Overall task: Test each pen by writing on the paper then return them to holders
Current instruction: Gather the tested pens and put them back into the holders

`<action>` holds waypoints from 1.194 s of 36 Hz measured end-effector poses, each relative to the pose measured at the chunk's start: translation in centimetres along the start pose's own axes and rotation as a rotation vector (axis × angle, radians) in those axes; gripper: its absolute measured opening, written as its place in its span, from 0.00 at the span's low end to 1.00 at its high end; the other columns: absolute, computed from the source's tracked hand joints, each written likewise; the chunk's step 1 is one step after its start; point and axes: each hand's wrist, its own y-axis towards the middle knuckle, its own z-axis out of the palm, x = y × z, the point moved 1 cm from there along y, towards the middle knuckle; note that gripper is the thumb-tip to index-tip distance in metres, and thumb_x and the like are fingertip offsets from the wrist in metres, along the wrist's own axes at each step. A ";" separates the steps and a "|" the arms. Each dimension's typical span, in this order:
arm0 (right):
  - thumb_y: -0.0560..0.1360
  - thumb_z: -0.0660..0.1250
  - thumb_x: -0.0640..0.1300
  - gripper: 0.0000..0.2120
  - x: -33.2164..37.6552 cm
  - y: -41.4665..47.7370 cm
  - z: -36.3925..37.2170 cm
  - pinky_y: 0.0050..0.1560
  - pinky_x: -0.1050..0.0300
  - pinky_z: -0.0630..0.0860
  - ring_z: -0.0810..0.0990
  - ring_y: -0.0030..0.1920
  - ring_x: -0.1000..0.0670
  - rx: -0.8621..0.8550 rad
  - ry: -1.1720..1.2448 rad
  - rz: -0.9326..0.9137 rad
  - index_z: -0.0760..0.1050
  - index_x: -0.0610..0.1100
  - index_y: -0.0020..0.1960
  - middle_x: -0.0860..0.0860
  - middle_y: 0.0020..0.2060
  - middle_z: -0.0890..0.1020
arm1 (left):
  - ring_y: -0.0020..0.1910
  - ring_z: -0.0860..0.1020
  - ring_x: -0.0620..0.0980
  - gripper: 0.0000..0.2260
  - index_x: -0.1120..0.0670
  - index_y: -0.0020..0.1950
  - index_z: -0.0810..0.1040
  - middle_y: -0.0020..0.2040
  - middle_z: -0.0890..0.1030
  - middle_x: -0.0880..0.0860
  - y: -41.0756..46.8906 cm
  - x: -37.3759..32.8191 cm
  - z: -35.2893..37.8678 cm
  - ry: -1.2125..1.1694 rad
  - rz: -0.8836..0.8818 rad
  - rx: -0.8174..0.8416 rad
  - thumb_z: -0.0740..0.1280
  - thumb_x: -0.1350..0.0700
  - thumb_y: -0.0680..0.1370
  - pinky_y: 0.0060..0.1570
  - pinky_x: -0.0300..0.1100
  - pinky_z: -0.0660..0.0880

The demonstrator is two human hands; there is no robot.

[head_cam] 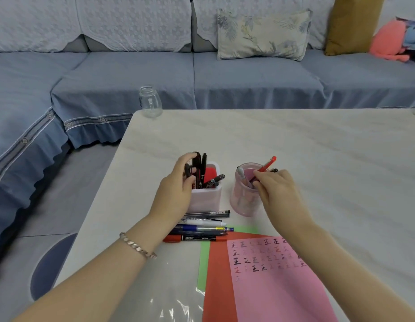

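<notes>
While the left hand curls round black pens in the white holder, the right hand pinches a red pen angled into the pink cup; this looks like a return. Next, I judge, that pen must be released and a loose pen taken from the table to the paper.

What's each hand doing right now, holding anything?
Left hand: grips black pens in the white holder.
Right hand: pinches a red pen at the pink holder.
</notes>
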 end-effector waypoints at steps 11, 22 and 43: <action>0.72 0.60 0.42 0.12 4.2 -3.5 0.5 0.53 0.59 0.69 0.72 0.49 0.49 -0.005 0.094 -0.177 0.79 0.41 0.49 0.47 0.48 0.79 | 0.68 0.59 0.49 0.19 0.53 0.72 0.65 0.70 0.63 0.52 -1.0 1.7 0.2 0.180 -0.118 0.061 0.57 0.53 0.81 0.64 0.36 0.54; 0.75 0.63 0.47 0.21 5.9 -3.5 6.4 0.64 0.56 0.61 0.67 0.64 0.46 0.658 -0.169 -0.183 0.66 0.45 0.67 0.49 0.63 0.71 | 0.60 0.66 0.41 0.12 0.54 0.61 0.74 0.59 0.68 0.45 -7.4 4.8 -2.8 0.146 -0.115 0.032 0.62 0.61 0.78 0.60 0.31 0.60; 0.76 0.58 0.47 0.15 7.4 -3.7 7.2 0.52 0.53 0.66 0.73 0.58 0.44 0.729 -0.321 -0.274 0.65 0.43 0.61 0.47 0.59 0.74 | 0.48 0.73 0.34 0.21 0.52 0.66 0.63 0.57 0.75 0.47 -10.4 4.0 -1.6 -0.565 -0.687 -0.107 0.67 0.54 0.77 0.44 0.23 0.69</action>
